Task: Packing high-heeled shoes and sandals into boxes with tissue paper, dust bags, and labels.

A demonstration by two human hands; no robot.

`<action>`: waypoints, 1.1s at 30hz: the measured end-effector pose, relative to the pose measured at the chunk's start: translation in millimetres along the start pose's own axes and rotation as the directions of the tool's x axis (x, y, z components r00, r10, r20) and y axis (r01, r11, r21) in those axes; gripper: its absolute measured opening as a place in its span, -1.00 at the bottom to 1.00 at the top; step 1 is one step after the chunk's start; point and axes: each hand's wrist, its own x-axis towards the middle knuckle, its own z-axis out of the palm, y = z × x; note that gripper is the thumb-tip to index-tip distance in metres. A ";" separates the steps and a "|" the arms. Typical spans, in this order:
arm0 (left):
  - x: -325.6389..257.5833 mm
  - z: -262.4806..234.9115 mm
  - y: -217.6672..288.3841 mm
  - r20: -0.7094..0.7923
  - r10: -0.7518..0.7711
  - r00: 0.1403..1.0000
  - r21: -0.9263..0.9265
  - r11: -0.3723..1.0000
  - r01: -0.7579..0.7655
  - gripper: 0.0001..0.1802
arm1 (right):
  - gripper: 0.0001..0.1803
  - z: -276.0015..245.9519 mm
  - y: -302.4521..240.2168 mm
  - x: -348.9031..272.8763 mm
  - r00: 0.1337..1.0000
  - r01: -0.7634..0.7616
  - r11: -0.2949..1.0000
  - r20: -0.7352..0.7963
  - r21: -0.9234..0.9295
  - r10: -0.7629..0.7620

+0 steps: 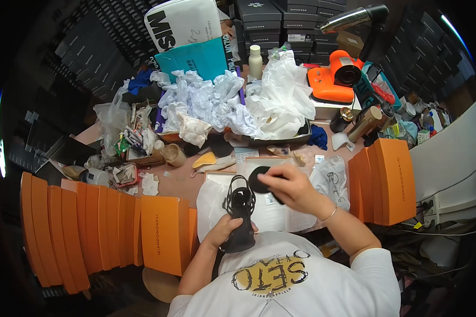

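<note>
My left hand is closed around a black strappy sandal, its thin straps standing up at the far end. Above and to the right, my right hand pinches a black rounded pad that looks soft; its exact kind is unclear. The pad is close beside the sandal's straps, and I cannot tell whether they touch. Under both hands lies white wrapping paper in a shallow box.
Orange shoeboxes stand in a row at left and at right. Crumpled white paper fills a bin at the back. An orange machine, a cream bottle, a glass jar and a yellow cloth sit around.
</note>
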 end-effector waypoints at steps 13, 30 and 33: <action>16.5 -31.3 -35.6 -0.025 -0.095 0.995 -0.492 0.867 0.071 -0.42 | -0.65 74.4 -2.7 -54.7 0.959 -0.265 0.960 0.081 -0.087 0.272; 30.8 -26.4 -33.0 -0.306 0.540 0.784 0.823 0.564 -0.067 -0.53 | -0.33 -28.6 94.0 -321.1 0.225 -0.959 0.191 -0.152 -0.209 0.963; 36.0 12.5 -24.9 -0.140 0.609 0.781 0.878 0.441 -0.187 -0.31 | -0.52 -43.7 42.4 -235.4 0.339 -0.893 0.362 -0.131 0.267 0.932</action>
